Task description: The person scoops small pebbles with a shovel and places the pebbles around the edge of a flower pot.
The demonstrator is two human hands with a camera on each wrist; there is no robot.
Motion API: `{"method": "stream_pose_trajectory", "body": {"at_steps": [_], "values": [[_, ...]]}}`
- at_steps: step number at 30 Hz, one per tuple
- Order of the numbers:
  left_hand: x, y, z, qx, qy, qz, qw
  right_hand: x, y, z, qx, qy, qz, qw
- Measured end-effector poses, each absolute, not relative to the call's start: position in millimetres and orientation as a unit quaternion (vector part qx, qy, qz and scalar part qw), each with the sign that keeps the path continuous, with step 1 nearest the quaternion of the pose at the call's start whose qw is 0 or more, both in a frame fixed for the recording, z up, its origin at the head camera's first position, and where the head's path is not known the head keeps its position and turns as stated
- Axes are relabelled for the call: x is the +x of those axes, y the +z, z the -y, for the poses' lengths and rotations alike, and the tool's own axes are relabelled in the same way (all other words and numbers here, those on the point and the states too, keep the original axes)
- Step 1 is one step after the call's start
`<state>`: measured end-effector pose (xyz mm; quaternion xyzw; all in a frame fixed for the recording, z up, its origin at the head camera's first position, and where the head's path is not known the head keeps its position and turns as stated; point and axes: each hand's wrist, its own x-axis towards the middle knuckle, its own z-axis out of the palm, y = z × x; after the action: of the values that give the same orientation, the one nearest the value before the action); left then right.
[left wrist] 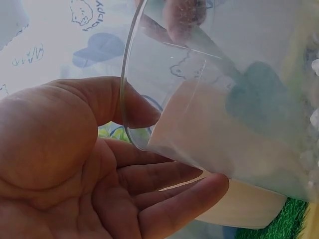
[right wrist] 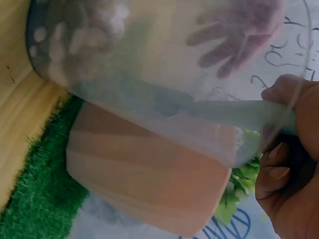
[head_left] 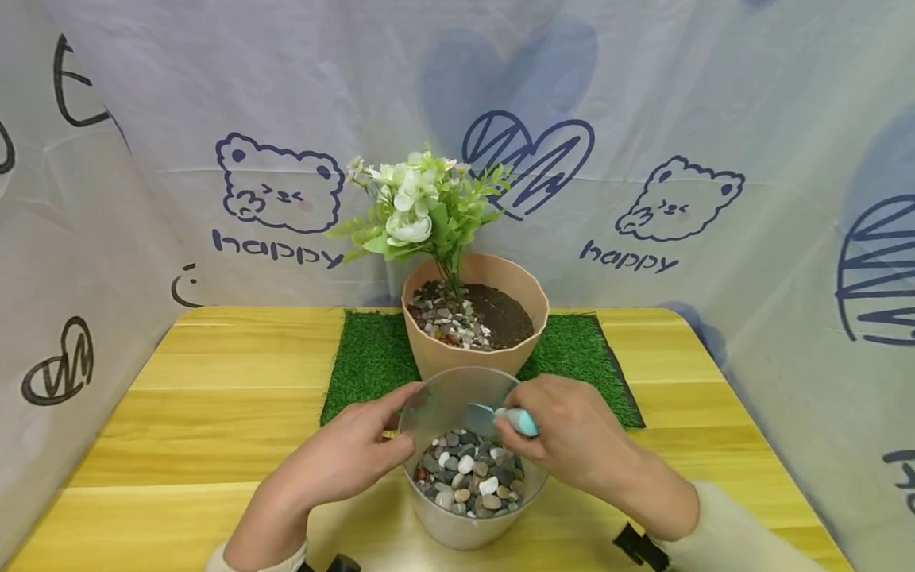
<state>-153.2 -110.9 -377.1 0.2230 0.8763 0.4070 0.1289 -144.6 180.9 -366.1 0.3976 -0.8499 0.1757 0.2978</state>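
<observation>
Your right hand (head_left: 575,429) was wrapped around the handle of a small trowel (head_left: 511,419), with your fingers curled tight around it. The trowel poked out of your hand toward the middle, and its flat blade hung inside a big see-through tub (head_left: 457,534). The blade was near the far wall of the tub, higher than the heap of pebbles (head_left: 472,481) at the bottom. The pebbles were gray, white and tan, with a few reddish ones at the left side, and they lay lower than both of your hands. Your left hand (head_left: 350,449) was at the left side of the tub, near the top edge, with its fingers loose and almost straight and its thumb apart from them. The tub stood on the yellow wood bench (head_left: 214,453), right between your two hands. Just past the tub was a peach-colored pot (head_left: 446,361) on a green grass mat (head_left: 364,373). In that pot, white flowers (head_left: 411,202) with green leaves stood up. Little stones (head_left: 432,318) lay around their stems on the left, and dark dirt (head_left: 511,314) showed on the right. Behind it all hung a pale cloth (head_left: 386,79) with bears and hearts on it.
</observation>
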Motion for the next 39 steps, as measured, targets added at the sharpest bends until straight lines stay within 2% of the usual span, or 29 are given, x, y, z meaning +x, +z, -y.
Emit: {"method": "stream_pose_trajectory", "body": {"at_steps": [7, 16, 28, 35, 39], "values": [[-153, -376, 111, 0.218, 0.404, -0.880, 0.125, -142, -366, -179, 0.407, 0.180, 0.856, 0.263], [-154, -375, 109, 0.221, 0.410, -0.876, 0.126, -141, -361, -184, 0.415, 0.139, 0.848, 0.299], [-153, -377, 110, 0.223, 0.406, -0.878, 0.122, -140, -362, -184, 0.423, 0.149, 0.855, 0.261], [-153, -377, 110, 0.224, 0.405, -0.879, 0.118, -141, -358, -184, 0.420, 0.128, 0.849, 0.293], [-152, -378, 110, 0.222, 0.403, -0.880, 0.120, -141, -360, -184, 0.421, 0.129, 0.851, 0.286]]}}
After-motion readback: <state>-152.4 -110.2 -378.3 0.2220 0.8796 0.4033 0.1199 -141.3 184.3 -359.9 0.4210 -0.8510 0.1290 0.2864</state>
